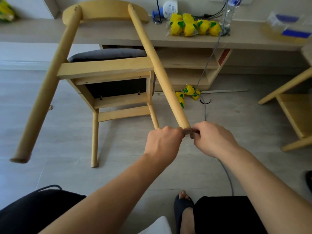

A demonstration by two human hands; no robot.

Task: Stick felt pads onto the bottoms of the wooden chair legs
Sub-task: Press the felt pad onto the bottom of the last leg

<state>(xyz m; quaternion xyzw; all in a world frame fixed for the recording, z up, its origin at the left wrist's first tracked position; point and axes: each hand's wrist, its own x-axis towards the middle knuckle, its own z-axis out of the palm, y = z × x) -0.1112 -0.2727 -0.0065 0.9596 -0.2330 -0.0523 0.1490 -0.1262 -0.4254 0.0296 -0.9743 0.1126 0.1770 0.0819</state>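
Note:
A light wooden chair (104,68) with a grey seat cushion is tipped back, its backrest leaning on the desk and its legs pointing toward me. The right rear leg (162,78) ends between my hands. A brown felt pad (187,130) sits on that leg's bottom. My left hand (163,142) pinches the pad from the left and my right hand (213,139) pinches it from the right. The left rear leg's bottom (19,159) hangs at the far left; two thinner front legs (94,141) point down at the floor.
A low wooden desk (236,39) holds yellow packets (194,25), a plastic bottle and cables. More yellow packets (187,93) lie on the floor by a grey cable (226,173). A second wooden chair (293,112) stands at the right. My sandalled foot (183,205) is below.

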